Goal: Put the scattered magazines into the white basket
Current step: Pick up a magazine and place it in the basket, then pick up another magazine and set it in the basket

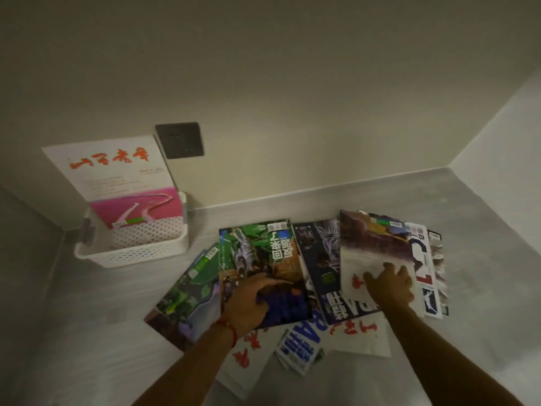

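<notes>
We work on a grey, smooth metal-look counter (409, 200) set into a corner of pale walls, and most of its middle is taken by the fan of glossy magazines (330, 288), overlapping one another in a loose heap. To the far left, well apart from the heap, stands the white perforated plastic basket (140, 253), with one white-and-pink magazine with red brush lettering (117, 183) already upright in it, leaning back against the wall beside a dark square wall socket (180, 140).

Our right hand (389, 285) holds the white-and-brown magazine with red characters (374, 247), its near edge tilted up off the pile; the fingers curl over the cover, the thumb hidden beneath, so we judge it a pinch. Our left hand (248, 300), with a red cord at the wrist, lies on the green-and-purple photo-cover magazine (260, 268), fingers bent over its lower part; whether it grips or only presses we cannot tell.

To do this step well, we should let the left hand pin the heap while the right peels its magazine clear, then carry it spine-down and slot it upright against the one already standing, so the slick covers neither slide nor crumple.
</notes>
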Demonstrator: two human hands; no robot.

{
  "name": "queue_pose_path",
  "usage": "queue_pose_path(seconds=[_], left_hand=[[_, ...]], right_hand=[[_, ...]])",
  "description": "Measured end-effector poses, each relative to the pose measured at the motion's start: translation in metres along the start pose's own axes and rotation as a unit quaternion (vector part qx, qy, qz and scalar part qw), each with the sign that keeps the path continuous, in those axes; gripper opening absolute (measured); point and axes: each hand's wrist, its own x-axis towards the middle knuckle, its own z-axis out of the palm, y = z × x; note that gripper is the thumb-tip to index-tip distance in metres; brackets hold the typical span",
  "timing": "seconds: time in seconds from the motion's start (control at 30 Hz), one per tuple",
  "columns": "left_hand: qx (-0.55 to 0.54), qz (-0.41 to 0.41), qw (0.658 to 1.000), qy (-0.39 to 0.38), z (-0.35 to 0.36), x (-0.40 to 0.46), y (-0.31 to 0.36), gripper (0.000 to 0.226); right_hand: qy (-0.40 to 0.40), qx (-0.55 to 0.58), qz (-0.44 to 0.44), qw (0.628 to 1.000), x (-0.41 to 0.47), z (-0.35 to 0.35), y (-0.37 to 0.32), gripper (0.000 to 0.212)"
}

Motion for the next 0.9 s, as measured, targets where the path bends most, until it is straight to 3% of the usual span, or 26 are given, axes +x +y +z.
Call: queue_pose_path(seconds=[0.1,0.17,0.27,0.33,0.43,0.63,0.73,0.8,0.9], left_hand=[[0.056,-0.015,0.997,-0.060,0.034,0.008,0.009,0.063],[0.096,-0.031,0.991,-0.087,0.053,0.015,0.014,0.065],[0.114,-0.037,0.987,-0.104,0.075,0.023,0.024,0.066],[0.111,-0.050,0.988,-0.095,0.084,0.027,0.029,0.066],[0.094,-0.059,0.993,-0.042,0.093,0.029,0.040,0.060],[0.122,0.063,0.988,0.071,0.094,0.042,0.093,0.048],[0.140,0.189,0.965,0.119,0.088,0.059,0.147,0.040],[0.181,0.288,0.927,0.159,0.085,0.075,0.184,0.037],[0.372,0.312,0.866,0.122,0.081,0.097,0.218,0.052]], right_hand=[[-0.030,0.006,0.083,0.996,0.027,-0.005,0.028,0.075],[-0.035,-0.003,0.094,0.995,0.037,-0.004,0.039,0.075],[-0.016,0.011,0.101,0.995,0.047,-0.004,0.048,0.094],[0.003,0.056,0.111,0.992,0.056,-0.009,0.057,0.087],[-0.007,0.159,0.013,0.987,0.065,-0.021,0.072,0.033],[-0.064,0.315,-0.146,0.935,0.056,-0.075,0.077,0.018],[-0.090,0.266,-0.257,0.925,0.062,-0.122,0.069,0.024],[-0.123,0.185,-0.337,0.915,0.063,-0.154,0.055,0.020],[-0.182,0.087,-0.445,0.872,0.055,-0.184,0.022,0.013]])
